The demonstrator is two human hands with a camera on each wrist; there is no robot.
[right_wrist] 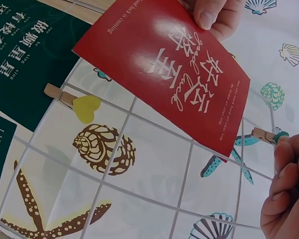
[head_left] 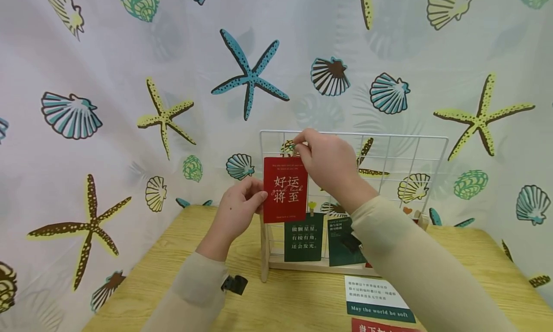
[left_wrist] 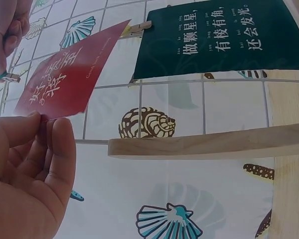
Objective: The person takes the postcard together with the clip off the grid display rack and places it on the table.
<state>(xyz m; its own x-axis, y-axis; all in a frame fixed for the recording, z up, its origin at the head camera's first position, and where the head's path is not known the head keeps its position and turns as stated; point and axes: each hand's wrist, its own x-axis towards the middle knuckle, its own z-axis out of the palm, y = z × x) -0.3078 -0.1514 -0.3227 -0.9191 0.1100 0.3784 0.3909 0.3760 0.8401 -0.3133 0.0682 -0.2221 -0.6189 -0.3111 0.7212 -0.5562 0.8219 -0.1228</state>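
My left hand [head_left: 236,207] pinches the left edge of a red card [head_left: 285,190] with white lettering, between thumb and fingers. The card stands upright in front of a white wire grid rack [head_left: 389,135]. At the card's top edge my right hand [head_left: 330,159] pinches a small wooden clothespin [right_wrist: 265,135] with a green decoration at its end. In the right wrist view the clothespin's tip points at the card's top edge, close beside a grid wire. Below hangs a dark green card [head_left: 304,238], held by a clothespin with a yellow heart [right_wrist: 86,108].
Another green card [head_left: 345,250] hangs to the right, partly behind my right sleeve. The rack's wooden base [head_left: 298,265] stands on the wood-grain table [head_left: 173,255]. A white-and-green card [head_left: 378,298] and a red card [head_left: 380,326] lie in front. A patterned curtain [head_left: 116,159] hangs behind.
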